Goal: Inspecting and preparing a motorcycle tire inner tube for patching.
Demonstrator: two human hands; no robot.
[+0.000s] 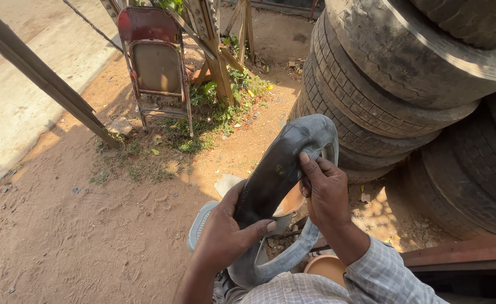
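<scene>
Stacked truck tyres [383, 95] rise to my right, and a folding chair [156, 67] stands on the dirt ahead. I hold a black inner tube [276, 174] up over my lap. My left hand [225, 236] has its fingers clamped round the lower bend, and my right hand [326, 191] grips the upper part.

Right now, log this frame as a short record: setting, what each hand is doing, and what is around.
setting: sunlit dirt yard
left hand: grips the black rubber inner tube on its lower part, thumb across it
right hand: holds the tube higher up, fingers over its edge
right of hands: stack of worn truck tyres
behind: rusty folding metal chair beside a patch of weeds
</scene>
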